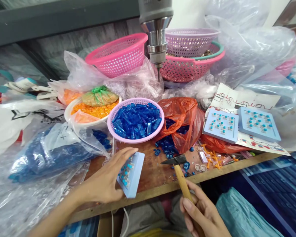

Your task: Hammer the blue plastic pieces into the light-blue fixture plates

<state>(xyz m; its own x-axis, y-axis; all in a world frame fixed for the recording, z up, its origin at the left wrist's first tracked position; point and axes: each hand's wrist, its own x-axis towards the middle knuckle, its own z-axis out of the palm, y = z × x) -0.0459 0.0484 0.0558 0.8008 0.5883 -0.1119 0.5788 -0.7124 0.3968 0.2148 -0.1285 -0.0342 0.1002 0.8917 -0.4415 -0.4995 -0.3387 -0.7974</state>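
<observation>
Curled tight, the fingers of the left hand (102,177) wrap over a pale blue mold tray (136,177), which tilts up on its edge, its blue pieces facing the hand. The tray sits at the near edge of a wooden bench (153,179), in front of and left of the lilac basket (138,140), the landmark here. The right hand (199,212) is closed around the wooden handle of a small hammer (181,179), whose metal head hovers over the bench, front-right of the lilac basket.

Far left of that basket lies a plastic bag of blue pieces (46,158). Just behind-left stands a white bowl (69,113) of orange pieces, with a green-tied bag (100,96) on top. The basket itself is heaped with blue crystal-like bars (135,120). Behind it are a pink basket (118,54) and a drill chuck (156,39). To its right sit a red-orange bag (180,121) (blue pieces spilling out) and two more mold trays (220,126) on printed paper (244,98).
</observation>
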